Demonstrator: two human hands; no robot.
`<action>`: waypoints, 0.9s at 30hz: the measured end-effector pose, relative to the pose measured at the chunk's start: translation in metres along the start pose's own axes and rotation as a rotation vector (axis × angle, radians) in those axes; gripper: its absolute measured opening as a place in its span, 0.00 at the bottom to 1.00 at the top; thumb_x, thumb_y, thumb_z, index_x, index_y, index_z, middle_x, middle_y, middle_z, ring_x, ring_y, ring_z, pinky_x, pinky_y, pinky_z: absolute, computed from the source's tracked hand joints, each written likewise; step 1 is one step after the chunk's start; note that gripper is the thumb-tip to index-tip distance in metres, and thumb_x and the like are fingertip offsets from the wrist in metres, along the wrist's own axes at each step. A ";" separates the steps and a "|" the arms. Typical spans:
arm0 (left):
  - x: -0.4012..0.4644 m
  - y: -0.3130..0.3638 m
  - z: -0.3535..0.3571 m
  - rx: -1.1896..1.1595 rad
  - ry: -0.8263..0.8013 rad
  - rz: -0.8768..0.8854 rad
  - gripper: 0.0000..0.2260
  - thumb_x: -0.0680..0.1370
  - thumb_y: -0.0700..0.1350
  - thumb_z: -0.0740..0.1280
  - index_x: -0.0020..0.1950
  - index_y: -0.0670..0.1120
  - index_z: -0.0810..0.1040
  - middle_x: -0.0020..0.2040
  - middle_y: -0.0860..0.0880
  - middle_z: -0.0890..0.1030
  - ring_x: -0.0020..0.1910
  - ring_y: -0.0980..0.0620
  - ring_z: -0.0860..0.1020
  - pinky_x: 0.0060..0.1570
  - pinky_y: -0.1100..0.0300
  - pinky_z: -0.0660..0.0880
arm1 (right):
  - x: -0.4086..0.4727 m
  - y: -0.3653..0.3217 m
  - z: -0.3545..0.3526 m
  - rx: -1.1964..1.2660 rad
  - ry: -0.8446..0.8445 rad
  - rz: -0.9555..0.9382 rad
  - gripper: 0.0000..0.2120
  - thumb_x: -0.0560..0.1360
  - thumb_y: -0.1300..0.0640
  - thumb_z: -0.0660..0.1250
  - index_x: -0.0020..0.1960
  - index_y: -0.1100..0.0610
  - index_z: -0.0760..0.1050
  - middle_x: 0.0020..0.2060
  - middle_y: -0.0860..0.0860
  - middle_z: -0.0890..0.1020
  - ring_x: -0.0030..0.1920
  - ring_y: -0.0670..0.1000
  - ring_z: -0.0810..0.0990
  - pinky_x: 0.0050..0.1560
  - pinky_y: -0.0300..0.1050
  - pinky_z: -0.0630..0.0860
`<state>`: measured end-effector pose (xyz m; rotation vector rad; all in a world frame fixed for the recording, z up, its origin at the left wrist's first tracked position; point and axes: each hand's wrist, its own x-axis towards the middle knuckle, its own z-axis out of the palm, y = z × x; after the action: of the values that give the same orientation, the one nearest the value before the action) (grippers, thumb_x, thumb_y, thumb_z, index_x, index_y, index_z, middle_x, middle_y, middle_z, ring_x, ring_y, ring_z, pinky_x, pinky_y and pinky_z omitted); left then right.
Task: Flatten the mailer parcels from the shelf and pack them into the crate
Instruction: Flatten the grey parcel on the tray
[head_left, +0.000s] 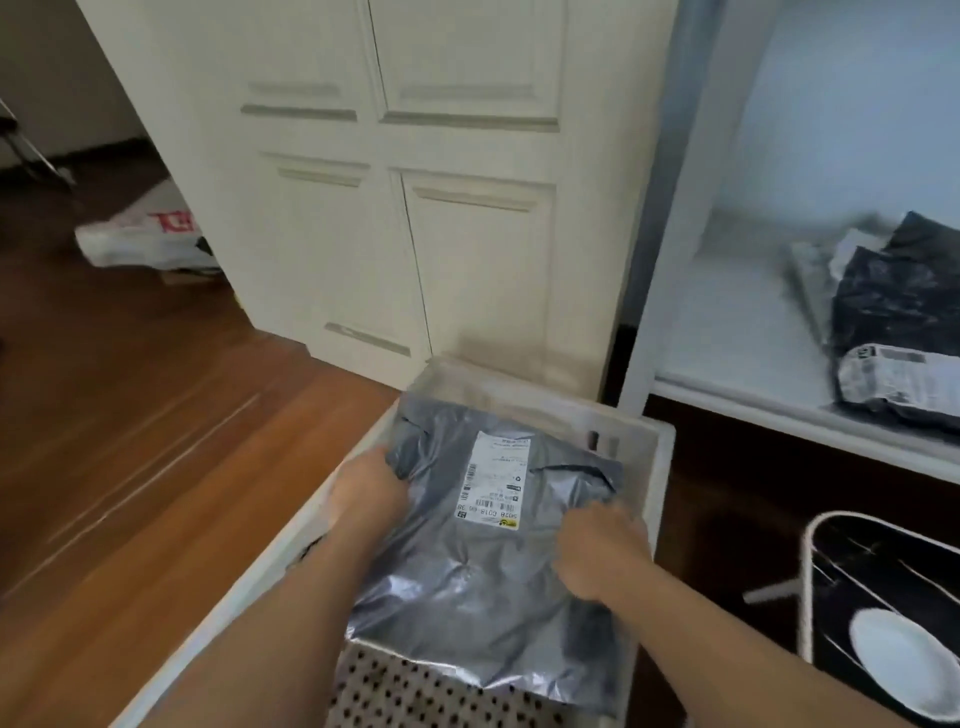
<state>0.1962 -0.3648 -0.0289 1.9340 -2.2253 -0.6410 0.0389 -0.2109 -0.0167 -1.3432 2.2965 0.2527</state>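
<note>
The wooden floor (156, 441) fills the left half of the view, with a cream panelled cupboard (415, 182) standing at its far edge. To the right of the cupboard is a white shelf (737, 332); on its board, toward the right edge, lies a pile of dark mailer parcels (898, 322), the nearest one showing a white label on its front edge.

On the floor, just in front of the cupboard and beside the shelf's left post, stands the white crate (660, 467). Its perforated bottom shows at the near end. A grey mailer parcel (467, 587) lies inside it, label up, covering most of the crate from the far wall toward the near end; its near edge is lifted a little over the perforated bottom.

The left hand (371, 491) holds the parcel's left edge near the crate's left wall, fingers curled round the plastic. The right hand (597, 551) grips the crumpled right side of the parcel near the crate's right wall, fingers bent into the film.

At the far left of the floor lies a white plastic bag (140, 234) with red print. In the near right corner stands a white wire rack (831, 571) with a white plate (904, 660) in it.
</note>
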 end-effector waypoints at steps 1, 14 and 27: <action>0.008 -0.008 0.019 0.010 -0.024 0.005 0.10 0.74 0.39 0.62 0.55 0.43 0.76 0.46 0.46 0.79 0.42 0.47 0.77 0.36 0.57 0.72 | 0.012 -0.004 0.005 -0.081 -0.054 -0.025 0.16 0.78 0.59 0.57 0.63 0.58 0.73 0.65 0.58 0.72 0.67 0.60 0.67 0.68 0.52 0.63; 0.073 -0.043 0.177 0.173 -0.220 -0.143 0.13 0.78 0.41 0.63 0.62 0.42 0.69 0.56 0.44 0.76 0.50 0.49 0.77 0.44 0.61 0.72 | 0.094 -0.003 0.044 -0.396 -0.542 -0.131 0.23 0.79 0.54 0.61 0.72 0.60 0.64 0.67 0.60 0.69 0.65 0.63 0.70 0.65 0.61 0.68; 0.009 -0.033 0.257 0.385 -0.411 0.241 0.37 0.75 0.68 0.55 0.75 0.63 0.35 0.75 0.49 0.30 0.74 0.40 0.32 0.67 0.29 0.40 | 0.107 -0.002 0.067 -0.531 -0.579 -0.210 0.22 0.79 0.51 0.60 0.71 0.60 0.65 0.66 0.59 0.71 0.65 0.62 0.69 0.64 0.62 0.67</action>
<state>0.1317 -0.3172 -0.2756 1.7583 -2.9715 -0.6599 0.0161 -0.2689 -0.1268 -1.4853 1.6424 1.0823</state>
